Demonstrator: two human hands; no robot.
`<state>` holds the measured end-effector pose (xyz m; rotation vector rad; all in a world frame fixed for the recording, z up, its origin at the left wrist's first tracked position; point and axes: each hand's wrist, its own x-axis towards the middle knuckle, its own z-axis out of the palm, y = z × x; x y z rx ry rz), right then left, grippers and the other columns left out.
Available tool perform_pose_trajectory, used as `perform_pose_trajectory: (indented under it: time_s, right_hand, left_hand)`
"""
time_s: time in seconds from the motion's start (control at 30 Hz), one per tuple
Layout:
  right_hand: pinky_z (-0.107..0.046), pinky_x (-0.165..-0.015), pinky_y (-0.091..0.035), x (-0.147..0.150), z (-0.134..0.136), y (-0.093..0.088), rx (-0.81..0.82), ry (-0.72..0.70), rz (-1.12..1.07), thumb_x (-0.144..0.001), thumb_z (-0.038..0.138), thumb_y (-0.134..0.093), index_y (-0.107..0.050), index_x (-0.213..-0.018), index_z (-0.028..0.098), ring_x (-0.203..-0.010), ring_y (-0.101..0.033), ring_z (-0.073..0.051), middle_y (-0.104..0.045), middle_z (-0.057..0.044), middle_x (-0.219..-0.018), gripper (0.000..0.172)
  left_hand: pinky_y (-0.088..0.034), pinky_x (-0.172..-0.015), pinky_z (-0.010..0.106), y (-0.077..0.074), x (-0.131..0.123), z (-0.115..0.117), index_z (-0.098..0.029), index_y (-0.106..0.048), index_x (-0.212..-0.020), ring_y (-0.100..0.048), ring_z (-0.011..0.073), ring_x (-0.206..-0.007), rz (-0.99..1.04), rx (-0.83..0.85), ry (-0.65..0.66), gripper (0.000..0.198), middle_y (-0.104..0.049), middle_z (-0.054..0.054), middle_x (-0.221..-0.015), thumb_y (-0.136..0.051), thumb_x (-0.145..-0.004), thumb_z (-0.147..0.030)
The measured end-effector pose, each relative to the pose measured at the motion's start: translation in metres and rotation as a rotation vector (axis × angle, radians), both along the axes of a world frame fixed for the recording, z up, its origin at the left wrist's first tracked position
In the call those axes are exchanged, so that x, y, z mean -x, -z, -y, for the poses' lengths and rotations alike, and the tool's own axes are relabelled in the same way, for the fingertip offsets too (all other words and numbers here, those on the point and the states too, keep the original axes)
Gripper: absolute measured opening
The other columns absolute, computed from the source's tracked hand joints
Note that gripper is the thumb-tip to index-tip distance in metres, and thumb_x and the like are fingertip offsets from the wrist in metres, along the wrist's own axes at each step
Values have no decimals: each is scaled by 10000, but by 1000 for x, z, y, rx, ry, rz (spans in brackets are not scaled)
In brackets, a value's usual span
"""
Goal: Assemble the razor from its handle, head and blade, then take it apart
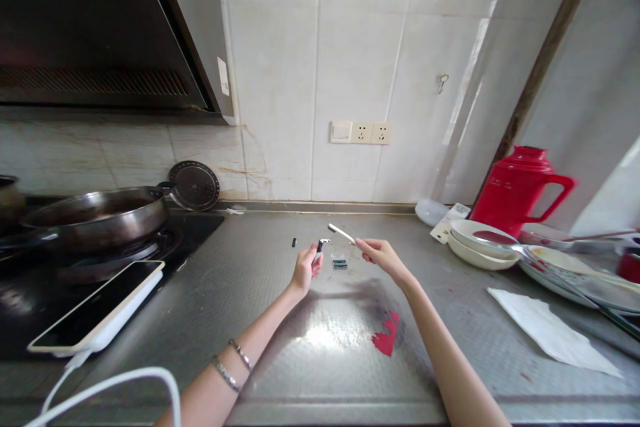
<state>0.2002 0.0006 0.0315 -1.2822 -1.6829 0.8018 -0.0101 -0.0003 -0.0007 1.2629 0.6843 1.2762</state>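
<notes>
My left hand (306, 268) is closed around a small tool (321, 246) with a black neck and a silvery head turned to the side; its exact kind is unclear. Between the fingers of my right hand (381, 254) is a slim white pen-like stick (342, 234), its dark tip pointing up and left. The two held things are close together but apart. On the metal counter, a small clear packet (339, 262) with dark teal content lies between my hands. A little black cap-like piece (294, 242) rests left of them.
A gas stove with a steel pan (100, 213) and a phone on a white power bank (97, 310), cabled, are at left. On the right stand a red thermos (517, 187), stacked bowls (483, 257) and a white tissue (550, 333). A red patch (386, 335) marks the counter front.
</notes>
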Motion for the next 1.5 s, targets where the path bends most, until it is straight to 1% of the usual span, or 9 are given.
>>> perform_pose_trajectory:
  time_s: [0.2, 0.47, 0.57, 0.73, 0.93, 1.1, 1.27, 1.37, 1.5]
  right_hand:
    - [-202, -442, -356, 15, -8, 13, 59, 20, -145, -701, 537, -543, -589, -1080, 126, -469, -403, -76, -441, 47, -548, 562]
    - [-196, -393, -362, 45, -12, 30, 108, 89, -143, -785, 389, -397, -520, -859, 145, -378, -448, -88, -531, 33, -491, 283]
    - [-194, -401, -351, 56, -6, 34, 151, 121, -6, -802, 353, -374, -524, -783, 153, -403, -501, -106, -577, -5, -504, 251]
    - [-201, -476, -323, 72, 6, 38, 15, 184, 404, -755, 267, -452, -526, -515, 155, -533, -554, -128, -599, -53, -529, 275]
    - [-240, -533, -361, 91, 13, 42, 85, 185, 698, -740, 280, -490, -634, -633, 159, -671, -627, -208, -678, -124, -719, 216]
    - [-297, -628, -427, 98, 18, 42, 107, 217, 806, -750, 296, -476, -676, -812, 158, -814, -641, -277, -680, -176, -885, 251]
    - [-289, -623, -424, 99, 21, 38, 85, 226, 842, -788, 338, -442, -687, -796, 162, -794, -644, -265, -685, -170, -861, 301]
    - [-266, -595, -402, 87, 12, 25, 59, 253, 817, -813, 385, -427, -691, -764, 181, -757, -640, -236, -689, -142, -817, 338]
    - [-242, -595, -381, 53, -14, 1, -47, 236, 761, -792, 363, -493, -694, -799, 210, -764, -623, -203, -690, -90, -820, 253]
  left_hand:
    - [-98, -329, 187, -3, 7, -7, -171, -392, -524, -173, 39, -321, 173, 195, 96, 458, -233, -79, -406, -420, -797, -538]
    - [-102, -319, 176, -11, 14, -9, -163, -408, -541, -167, 45, -326, 260, 300, 214, 431, -219, -73, -416, -355, -847, -462]
    - [-115, -315, 169, -14, 17, -11, -166, -410, -556, -157, 44, -326, 271, 299, 214, 415, -210, -77, -415, -369, -841, -466]
    - [-117, -315, 158, -20, 22, -12, -164, -422, -580, -161, 41, -329, 323, 269, 194, 373, -205, -81, -420, -419, -826, -444]
    - [-118, -315, 155, -23, 24, -12, -161, -427, -584, -169, 40, -328, 337, 277, 181, 365, -207, -81, -423, -423, -830, -430]
    - [-115, -312, 154, -20, 23, -12, -164, -420, -578, -163, 38, -323, 324, 299, 175, 368, -208, -83, -420, -429, -823, -439]
    - [-107, -311, 158, -18, 22, -12, -164, -420, -567, -156, 40, -322, 319, 315, 169, 376, -212, -81, -411, -409, -834, -429]
    - [-104, -314, 163, -17, 22, -12, -165, -418, -570, -152, 40, -321, 303, 326, 173, 381, -216, -81, -410, -399, -836, -437]
    - [-104, -321, 165, -15, 22, -14, -167, -411, -574, -154, 39, -320, 268, 341, 175, 389, -215, -84, -413, -406, -826, -464]
